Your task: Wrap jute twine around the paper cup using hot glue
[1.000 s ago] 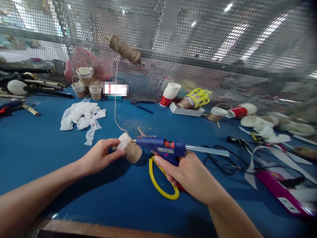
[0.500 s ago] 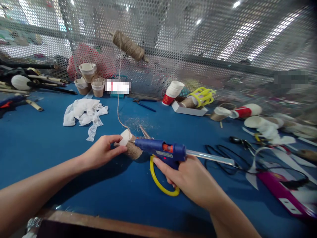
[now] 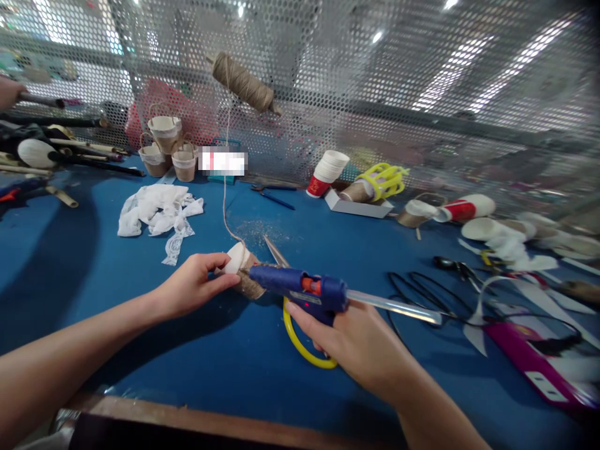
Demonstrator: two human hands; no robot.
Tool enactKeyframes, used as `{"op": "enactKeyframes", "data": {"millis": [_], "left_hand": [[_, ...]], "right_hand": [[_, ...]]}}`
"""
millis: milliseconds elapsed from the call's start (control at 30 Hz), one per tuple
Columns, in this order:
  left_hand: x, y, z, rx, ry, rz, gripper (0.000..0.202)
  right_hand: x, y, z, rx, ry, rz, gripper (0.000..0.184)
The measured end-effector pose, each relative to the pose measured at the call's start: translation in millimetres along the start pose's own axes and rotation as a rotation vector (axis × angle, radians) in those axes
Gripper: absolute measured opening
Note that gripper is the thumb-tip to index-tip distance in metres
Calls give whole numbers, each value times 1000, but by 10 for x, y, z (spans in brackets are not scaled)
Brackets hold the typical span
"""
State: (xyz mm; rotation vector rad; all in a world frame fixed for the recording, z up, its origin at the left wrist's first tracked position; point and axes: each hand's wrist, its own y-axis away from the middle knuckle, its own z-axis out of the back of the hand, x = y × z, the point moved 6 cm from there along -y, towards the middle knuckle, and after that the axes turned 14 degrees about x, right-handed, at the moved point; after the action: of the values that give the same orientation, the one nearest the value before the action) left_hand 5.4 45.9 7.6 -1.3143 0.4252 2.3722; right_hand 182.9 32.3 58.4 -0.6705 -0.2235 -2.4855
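Observation:
Tilted on its side, a paper cup (image 3: 237, 255) partly wrapped in brown twine is pinched by my left hand (image 3: 200, 284) between thumb and fingers. My right hand (image 3: 347, 331) is wrapped round the grip of a blue glue gun (image 3: 300, 290), which has a clear glue stick (image 3: 398, 306) poking from its back. The gun's nozzle is at the twine-covered side of the cup; whether it touches I cannot tell. A strand of twine (image 3: 225, 206) runs from the cup up to a spool (image 3: 244, 82). Yellow-handled scissors (image 3: 300, 344) lie under the gun, partly hidden.
White lace (image 3: 157, 209) lies at the left, with small twine-covered baskets (image 3: 164, 134) behind it. Pliers (image 3: 274, 194), stacked paper cups (image 3: 328, 172) and a white box (image 3: 359, 206) stand along the mesh. A purple power strip (image 3: 529, 362) and black cables are at right. Another person's hand (image 3: 9, 94) holds a rod at far left.
The glue gun and my right hand have shifted slightly left along the cup. My left hand keeps its hold. Another person's hand with a rod has appeared at far left, casting a shadow.

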Motion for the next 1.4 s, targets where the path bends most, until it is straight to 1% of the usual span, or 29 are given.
{"op": "enactKeyframes", "data": {"millis": [133, 233, 400, 500, 600, 767, 933, 1000, 1133, 1267, 1400], "left_hand": [[-4, 4, 0, 1, -41, 8, 26], [-9, 5, 6, 14, -73, 18, 27], [-36, 8, 27, 66, -170, -28, 27], [-18, 8, 43, 88, -203, -27, 28], [-5, 9, 53, 95, -222, -28, 28], [2, 8, 55, 101, -239, -28, 27], [-17, 9, 61, 105, -232, -36, 27], [-27, 11, 64, 107, -242, -40, 27], [-26, 12, 65, 109, -256, -36, 27], [-21, 14, 60, 123, -232, -37, 27], [-23, 20, 61, 128, -252, -49, 26]], "right_hand": [[7, 9, 15, -23, -3, 11, 19], [14, 14, 10, -2, -4, 5, 20], [-7, -3, 36, 60, -11, -95, 28], [-47, -18, 39, 112, -107, -164, 32], [-68, -17, 22, 140, -194, -191, 35], [-60, -13, 8, 150, -235, -184, 34], [-69, -25, 60, 119, -240, -171, 31], [-63, -17, 52, 135, -247, -166, 31], [-45, -2, 29, 161, -252, -165, 35], [-90, -16, 54, 149, -247, -183, 37], [-116, -30, 79, 137, -236, -168, 37]]}}
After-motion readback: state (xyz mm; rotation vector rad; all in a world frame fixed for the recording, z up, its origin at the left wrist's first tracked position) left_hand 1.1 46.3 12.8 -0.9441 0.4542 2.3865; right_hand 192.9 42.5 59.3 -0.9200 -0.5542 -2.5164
